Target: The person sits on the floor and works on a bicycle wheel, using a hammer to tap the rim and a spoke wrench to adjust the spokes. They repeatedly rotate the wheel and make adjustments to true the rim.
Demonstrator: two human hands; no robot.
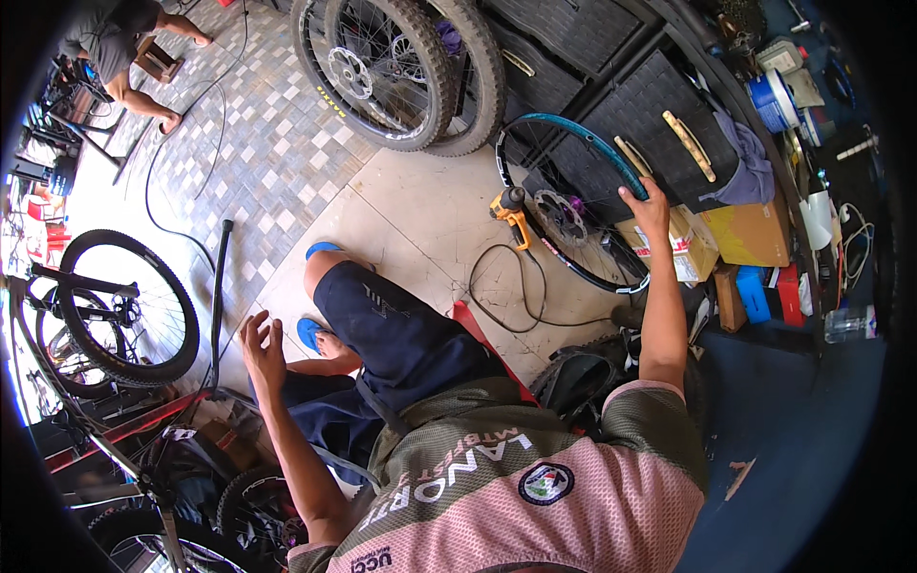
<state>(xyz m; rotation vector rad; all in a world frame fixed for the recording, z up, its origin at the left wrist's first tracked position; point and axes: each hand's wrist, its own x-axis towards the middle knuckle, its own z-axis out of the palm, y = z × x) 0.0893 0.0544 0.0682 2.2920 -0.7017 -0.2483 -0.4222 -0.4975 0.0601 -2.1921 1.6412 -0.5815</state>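
Note:
My right hand point(650, 208) is closed round the edge of a bicycle wheel point(598, 139) without a tyre. The wheel leans by dark woven drawers, and teal covers the upper part of its rim. A brake disc point(561, 218) shows at its hub. My left hand point(263, 355) hangs in the air by my knee, fingers apart and holding nothing. Against the wheel's left side rests a yellow and black corded power tool point(516, 225), its exact kind unclear. Its black cord loops over the floor tiles.
Two wheels with knobbly tyres point(428, 95) stand ahead. To the left are a bicycle's wheel point(181, 349) and an upright black pole point(222, 286). Cardboard boxes point(750, 234) sit at the right below a cluttered worktop. Another person point(119, 57) is at the far left.

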